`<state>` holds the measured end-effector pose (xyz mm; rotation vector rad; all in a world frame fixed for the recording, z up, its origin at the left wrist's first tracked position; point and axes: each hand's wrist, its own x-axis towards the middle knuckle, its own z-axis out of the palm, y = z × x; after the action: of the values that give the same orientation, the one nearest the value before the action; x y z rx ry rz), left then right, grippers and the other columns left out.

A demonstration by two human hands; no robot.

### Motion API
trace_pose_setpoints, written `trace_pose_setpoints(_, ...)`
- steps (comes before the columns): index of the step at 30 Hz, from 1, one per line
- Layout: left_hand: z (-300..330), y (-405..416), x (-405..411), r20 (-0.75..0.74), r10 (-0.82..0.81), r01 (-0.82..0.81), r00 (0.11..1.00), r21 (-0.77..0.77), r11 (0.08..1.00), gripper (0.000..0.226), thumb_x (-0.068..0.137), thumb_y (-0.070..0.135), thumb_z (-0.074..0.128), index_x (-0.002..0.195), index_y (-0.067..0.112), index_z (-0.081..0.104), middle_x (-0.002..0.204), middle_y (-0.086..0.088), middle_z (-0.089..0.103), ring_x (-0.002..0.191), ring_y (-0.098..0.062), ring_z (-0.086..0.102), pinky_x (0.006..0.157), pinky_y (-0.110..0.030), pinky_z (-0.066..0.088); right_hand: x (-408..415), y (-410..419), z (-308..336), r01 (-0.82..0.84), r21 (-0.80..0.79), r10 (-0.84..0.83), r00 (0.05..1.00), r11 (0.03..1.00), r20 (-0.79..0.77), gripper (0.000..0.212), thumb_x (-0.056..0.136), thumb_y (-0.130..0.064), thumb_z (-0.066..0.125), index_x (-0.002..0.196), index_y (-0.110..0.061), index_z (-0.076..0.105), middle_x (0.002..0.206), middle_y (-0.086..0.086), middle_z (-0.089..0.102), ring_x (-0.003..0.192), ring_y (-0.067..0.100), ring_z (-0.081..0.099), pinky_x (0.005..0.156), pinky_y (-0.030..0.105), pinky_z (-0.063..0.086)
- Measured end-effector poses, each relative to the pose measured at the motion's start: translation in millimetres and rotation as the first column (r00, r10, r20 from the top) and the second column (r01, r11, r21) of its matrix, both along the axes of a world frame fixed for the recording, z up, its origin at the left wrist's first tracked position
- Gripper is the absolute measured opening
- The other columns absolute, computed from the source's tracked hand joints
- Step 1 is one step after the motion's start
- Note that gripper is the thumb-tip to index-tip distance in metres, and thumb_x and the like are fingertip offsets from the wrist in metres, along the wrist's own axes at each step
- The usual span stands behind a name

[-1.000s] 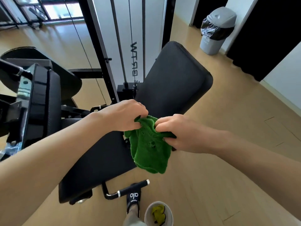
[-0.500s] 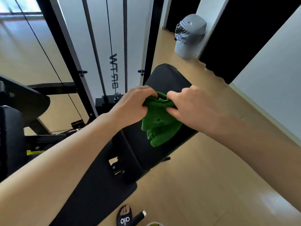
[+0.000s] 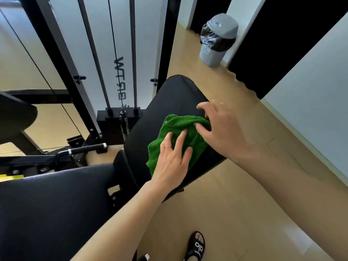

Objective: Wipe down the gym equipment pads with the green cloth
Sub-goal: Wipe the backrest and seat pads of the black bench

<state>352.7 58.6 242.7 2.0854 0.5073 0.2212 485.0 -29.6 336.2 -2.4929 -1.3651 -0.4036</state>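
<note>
The green cloth (image 3: 180, 125) lies crumpled on the tilted black back pad (image 3: 169, 95) of the gym bench. My left hand (image 3: 171, 162) rests flat on the cloth's lower part, with its fingers spread. My right hand (image 3: 222, 129) touches the cloth's upper right edge with its fingertips, and its thumb is lifted apart over the pad. Neither hand grips the cloth. The black seat pad (image 3: 56, 204) fills the lower left, partly hidden by my left forearm.
Behind the pad stand the cable machine's black frame, guide rods and weight stack (image 3: 116, 119). A chrome-ended handle (image 3: 86, 148) sticks out at the left. A grey bin (image 3: 216, 40) stands far right by a dark doorway. My sandalled foot (image 3: 196, 245) is on the wooden floor.
Both hands held the bunched cloth up in the air before. They have lowered it onto the back pad and let go, and now lie open on it. The view has shifted toward the pad.
</note>
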Motion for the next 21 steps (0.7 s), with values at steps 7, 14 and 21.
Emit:
trace_pose_setpoints(7,-13,-23,34,0.047,0.165,-0.164,0.985,-0.011,0.986,0.059,0.1,0.05,0.029,0.152,0.045,0.001,0.163,0.004,-0.015,0.148,-0.014,-0.018,0.123,-0.045,0.0,15,-3,4,0.306,0.302,-0.032,0.748,0.903,-0.663,0.046,0.106,-0.045,0.033,0.141,-0.029,0.058,0.126,-0.015,0.062,0.121,0.001,0.053,0.11,0.026,0.04)
trace_pose_setpoints(14,1,-8,60,0.112,0.082,-0.093,0.99,0.105,0.99,0.065,0.094,0.05,0.017,0.154,0.035,-0.003,0.161,0.002,-0.026,0.146,-0.014,-0.029,0.121,-0.046,-0.009,16,-1,3,0.582,0.425,0.014,0.579,0.693,-0.815,0.051,0.108,-0.04,0.026,0.134,-0.022,0.067,0.125,-0.006,0.071,0.116,0.0,0.064,0.108,0.028,0.047)
trace_pose_setpoints(21,26,35,101,0.182,0.039,-0.07,0.983,0.164,0.984,0.055,0.101,0.043,0.021,0.152,0.044,0.001,0.163,0.004,-0.017,0.149,-0.016,-0.02,0.121,-0.047,-0.009,11,6,6,0.563,0.383,-0.142,0.676,0.732,-0.723,0.055,0.108,-0.043,0.022,0.137,-0.022,0.064,0.127,-0.008,0.07,0.121,0.007,0.06,0.104,0.026,0.044)
